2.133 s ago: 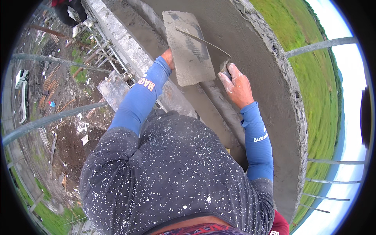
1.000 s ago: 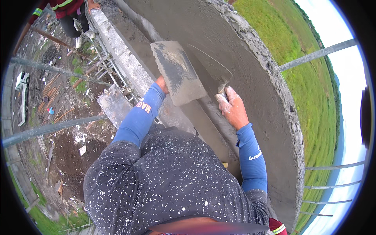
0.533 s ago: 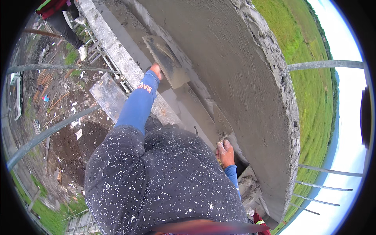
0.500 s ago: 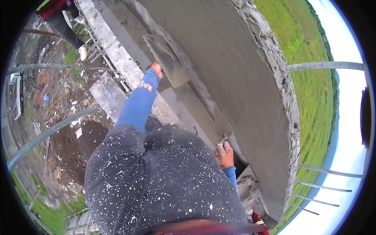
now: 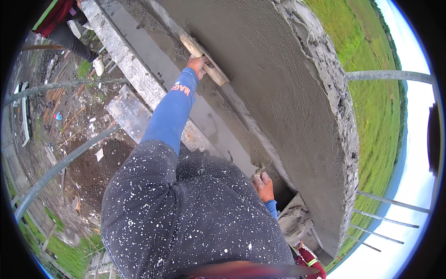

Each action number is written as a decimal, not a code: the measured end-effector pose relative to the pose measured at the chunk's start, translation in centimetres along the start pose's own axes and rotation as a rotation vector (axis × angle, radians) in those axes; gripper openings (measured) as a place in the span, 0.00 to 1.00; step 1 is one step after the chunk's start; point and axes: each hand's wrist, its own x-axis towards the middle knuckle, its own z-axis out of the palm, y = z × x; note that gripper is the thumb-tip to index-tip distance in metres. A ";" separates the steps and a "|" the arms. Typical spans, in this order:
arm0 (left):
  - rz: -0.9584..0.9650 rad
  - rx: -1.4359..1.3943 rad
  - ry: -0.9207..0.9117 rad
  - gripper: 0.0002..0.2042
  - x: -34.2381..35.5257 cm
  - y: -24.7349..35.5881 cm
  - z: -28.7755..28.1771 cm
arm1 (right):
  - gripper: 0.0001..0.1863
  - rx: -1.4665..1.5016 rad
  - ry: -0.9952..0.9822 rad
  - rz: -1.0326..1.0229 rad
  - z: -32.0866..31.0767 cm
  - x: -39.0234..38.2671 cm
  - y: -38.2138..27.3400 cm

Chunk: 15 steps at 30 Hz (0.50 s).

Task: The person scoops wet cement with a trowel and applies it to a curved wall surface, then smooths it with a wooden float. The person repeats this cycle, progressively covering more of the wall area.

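Note:
My left hand [image 5: 197,66] is wrapped round the back of a wooden plastering float [image 5: 217,75]. The float stands on edge, its face turned to the lower part of a curved wall [image 5: 278,88] coated in wet grey plaster. Closer to my body, my right hand [image 5: 265,187] grips a trowel, its handle mostly hidden by my fingers. The mortar-smeared trowel blade [image 5: 260,151] points away from me, low beside the wall. Between the wall and a rough concrete edge [image 5: 134,60] runs a wet, mortar-streaked channel [image 5: 204,123].
Scaffold pipes [image 5: 65,160] cross at left, and more bars [image 5: 388,76] stick out beyond the wall. A flat panel [image 5: 129,111] lies below the concrete edge. One person in red [image 5: 58,18] is at upper left, another person [image 5: 310,261] at lower right. Debris covers the ground.
My left hand has moved the float up and right to the wall and tilted it, so its wooden back now shows. My right hand and trowel have shifted slightly.

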 end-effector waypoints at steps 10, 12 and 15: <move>0.021 0.307 0.146 0.16 -1.6 4.2 4.1 | 0.10 0.117 -0.052 -0.008 0.0 2.5 5.6; 0.067 0.289 0.092 0.15 -3.6 7.0 5.6 | 0.11 0.129 -0.062 0.028 -0.1 2.7 5.6; 0.144 0.260 -0.119 0.18 -8.3 13.1 7.5 | 0.11 0.156 -0.073 0.013 -0.4 3.0 5.1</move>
